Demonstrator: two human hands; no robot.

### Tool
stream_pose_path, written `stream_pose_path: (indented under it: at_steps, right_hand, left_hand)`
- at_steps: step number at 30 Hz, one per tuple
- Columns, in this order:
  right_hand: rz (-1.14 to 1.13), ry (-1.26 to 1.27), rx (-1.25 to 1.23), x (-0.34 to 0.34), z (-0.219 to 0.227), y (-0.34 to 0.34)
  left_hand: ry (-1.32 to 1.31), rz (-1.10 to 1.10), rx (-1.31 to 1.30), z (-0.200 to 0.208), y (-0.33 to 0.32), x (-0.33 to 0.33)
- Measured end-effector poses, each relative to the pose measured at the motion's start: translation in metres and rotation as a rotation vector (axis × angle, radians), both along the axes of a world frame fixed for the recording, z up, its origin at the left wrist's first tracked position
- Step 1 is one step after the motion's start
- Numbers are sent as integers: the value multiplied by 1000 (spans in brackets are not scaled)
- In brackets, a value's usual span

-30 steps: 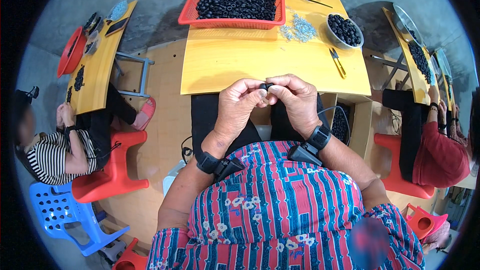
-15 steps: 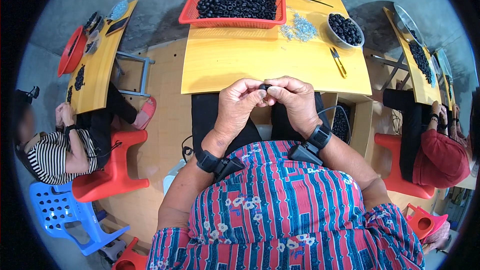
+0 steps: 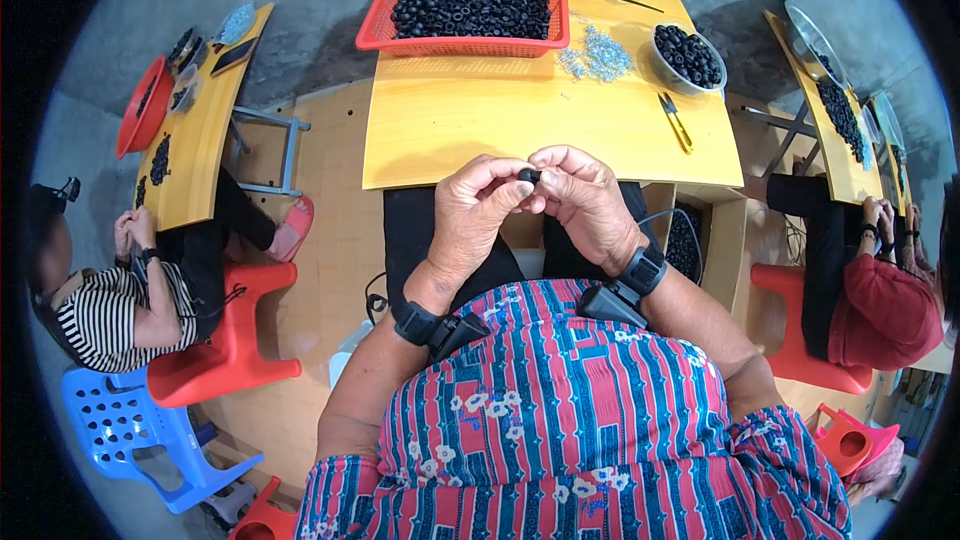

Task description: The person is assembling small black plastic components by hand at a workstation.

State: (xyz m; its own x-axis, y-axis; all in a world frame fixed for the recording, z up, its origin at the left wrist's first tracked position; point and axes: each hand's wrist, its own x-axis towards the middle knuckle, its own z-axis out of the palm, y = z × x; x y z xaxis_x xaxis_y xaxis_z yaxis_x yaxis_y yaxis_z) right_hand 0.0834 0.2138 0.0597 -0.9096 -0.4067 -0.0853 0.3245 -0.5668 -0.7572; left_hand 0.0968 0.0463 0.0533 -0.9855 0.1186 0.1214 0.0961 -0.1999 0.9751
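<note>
Just off the near edge of the yellow table (image 3: 540,130), my two hands meet over my lap. A small round black part (image 3: 529,175) is pinched between the thumb and fingers of my left hand (image 3: 478,202). My right hand (image 3: 586,198) has its thumb and fingertips closed against the same part from the other side. Fingertips cover most of it, so its exact kind does not show. Farther back, a red plastic basket (image 3: 365,32) holds many small black ring-like parts (image 3: 475,8).
Small clear pieces (image 3: 600,55) lie heaped right of the basket. A bowl (image 3: 690,90) of black parts and yellow-handled thread snips (image 3: 676,124) sit on the right. Under the table's right side is a cardboard box (image 3: 722,240). People work at tables on both sides.
The fingers of my right hand have shifted slightly on the black part, and more of it shows now. My left hand has barely moved.
</note>
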Motion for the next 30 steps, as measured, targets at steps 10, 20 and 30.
stream_pose_path:
  at_steps: [10, 20, 30]
  right_hand:
    - [211, 41, 92, -2, 5, 7]
    - [138, 353, 370, -2, 14, 6]
    - [14, 583, 589, 2, 26, 6]
  left_hand:
    - [159, -26, -97, -5, -6, -5]
    - [143, -78, -101, -3, -6, -4]
    - [51, -229, -37, 5, -5, -2]
